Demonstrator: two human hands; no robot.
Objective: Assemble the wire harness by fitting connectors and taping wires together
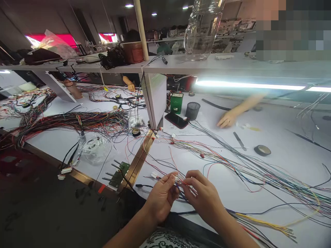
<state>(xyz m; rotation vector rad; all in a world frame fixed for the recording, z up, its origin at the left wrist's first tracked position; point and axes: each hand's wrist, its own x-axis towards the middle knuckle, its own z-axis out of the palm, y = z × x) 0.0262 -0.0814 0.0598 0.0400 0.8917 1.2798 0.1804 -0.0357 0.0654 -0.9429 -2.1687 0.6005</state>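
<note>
Close to the table's front edge, my left hand [162,194] pinches a small white connector [176,179] between thumb and fingers. My right hand [203,193] is closed just to its right, its fingertips on thin red wires [190,187] that run to the connector. Blue and dark wires hang below, partly covered by my fingers. A second white connector [154,175] lies on the table left of my hands. Beyond them stretches a long bundle of coloured wires [227,162], running off to the right.
A co-worker's hand [229,119] reaches in across the table. Tape [262,150], tweezers [239,141], a phone [176,120], a mesh cup [192,110] and a green box [177,103] lie beyond. A green block with metal pins [117,175] sits at left, near a large wire harness [77,122].
</note>
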